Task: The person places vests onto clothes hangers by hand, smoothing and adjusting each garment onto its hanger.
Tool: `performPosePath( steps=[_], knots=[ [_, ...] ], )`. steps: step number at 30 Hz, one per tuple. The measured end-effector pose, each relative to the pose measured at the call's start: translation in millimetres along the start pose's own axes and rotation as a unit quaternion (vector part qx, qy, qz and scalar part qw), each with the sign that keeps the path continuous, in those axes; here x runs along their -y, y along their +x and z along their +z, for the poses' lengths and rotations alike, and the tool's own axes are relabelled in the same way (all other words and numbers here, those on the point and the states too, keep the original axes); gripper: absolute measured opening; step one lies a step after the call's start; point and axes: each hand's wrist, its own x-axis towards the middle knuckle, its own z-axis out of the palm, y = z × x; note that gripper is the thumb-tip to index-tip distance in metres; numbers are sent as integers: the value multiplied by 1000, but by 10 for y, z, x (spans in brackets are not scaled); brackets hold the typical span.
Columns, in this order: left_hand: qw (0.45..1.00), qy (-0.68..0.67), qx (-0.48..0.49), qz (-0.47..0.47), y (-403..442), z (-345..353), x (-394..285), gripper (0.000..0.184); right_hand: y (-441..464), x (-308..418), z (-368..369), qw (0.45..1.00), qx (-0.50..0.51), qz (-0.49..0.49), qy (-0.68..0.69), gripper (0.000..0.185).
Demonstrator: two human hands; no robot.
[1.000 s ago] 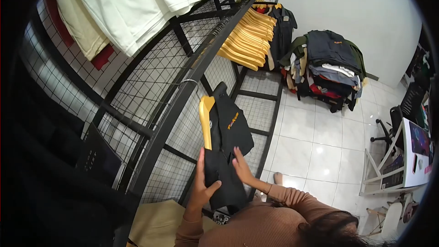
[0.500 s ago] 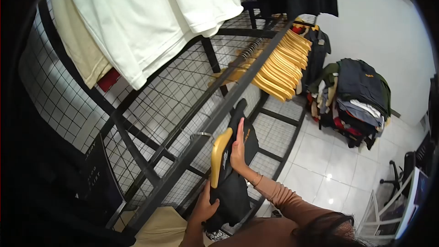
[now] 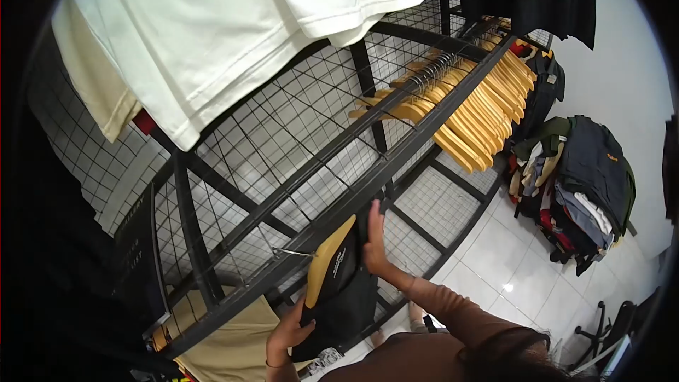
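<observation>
A black shirt with small light print near its collar hangs on a wooden hanger. The hanger's metal hook reaches the black rail. At the shirt's near shoulder, by the hanger's lower end, is my left hand, its thumb over the front of the cloth and its fingers partly hidden along the edge. My right hand lies against the far shoulder, open, with fingers straight and pointing up.
Several wooden hangers crowd the rail's far end. White garments hang above left; a beige garment hangs below left. A pile of folded clothes stands on the tiled floor at right, near an office chair.
The view has shifted, so the rack's hangers and clothes pile appear farther right. The shirt's front print shows more fully. Both hands stay at the shirt's shoulders.
</observation>
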Motion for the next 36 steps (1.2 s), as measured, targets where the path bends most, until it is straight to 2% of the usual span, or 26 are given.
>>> performPosePath(
  steps=[2,3,4,5,6,7,8,9,11,12,14,15,18,19,21,23,24,27,29,30,33,35,36],
  knots=[
    [1000,-29,9,6,-2,26,2,77,-201,-389,231,996,80,47,3,69],
    [999,-43,13,9,-7,51,2,76,-366,-852,341,995,86,50,3,69],
    [999,-47,12,5,-20,86,5,76,-525,-1331,391,967,149,201,-41,68],
    [998,-57,4,-3,-38,108,12,75,-683,-1758,453,912,208,344,-84,66],
    [998,-62,-6,-8,-48,90,19,73,-617,-1594,321,912,211,343,-79,66],
    [997,-68,-20,-9,-15,55,15,72,-345,-1209,64,968,56,229,-85,63],
    [997,-68,-29,-6,17,23,-5,72,-24,-784,-191,986,-101,105,-87,61],
    [998,-44,-43,-8,10,0,-41,71,227,-444,-361,987,-95,101,-87,61],
    [998,-2,-65,-15,-17,16,-148,68,629,123,-632,993,-110,-44,-21,56],
    [998,-10,-66,-17,1,24,-237,68,750,341,-705,993,-103,-44,-24,56],
    [984,104,-146,17,52,-22,-443,61,904,648,-749,982,-13,-187,17,52],
    [969,161,-186,34,51,-10,-489,58,947,692,-767,982,-8,-188,17,52],
    [971,108,-212,0,-7,50,-466,50,1069,782,-773,934,209,-290,-18,43],
    [971,83,-223,-17,-45,60,-453,46,1099,689,-779,932,212,-292,-16,43],
    [968,89,-235,-17,-83,43,-458,43,1151,246,-841,957,183,-191,-118,35],
    [961,102,-256,-12,-100,37,-462,38,1316,-108,-943,955,207,-11,-213,29],
    [961,98,-260,-15,-122,48,-439,38,1310,-13,-961,954,212,-14,-213,29],
    [962,100,-251,-41,-114,27,-350,37,1319,434,-1043,984,-3,-126,-126,28],
    [963,96,-251,-36,-101,46,-335,37,1145,801,-943,973,17,-228,-22,27],
    [964,95,-247,-31,-92,55,-328,37,1103,828,-911,973,18,-229,-23,27],
    [966,100,-239,-17,-66,31,-240,37,1006,837,-811,945,176,-276,-11,39],
    [966,106,-236,-6,-69,13,-172,36,1063,294,-872,962,95,-238,-94,29],
    [966,106,-236,-5,-71,2,-175,36,1137,-66,-936,965,126,-137,-187,30]
  ],
)
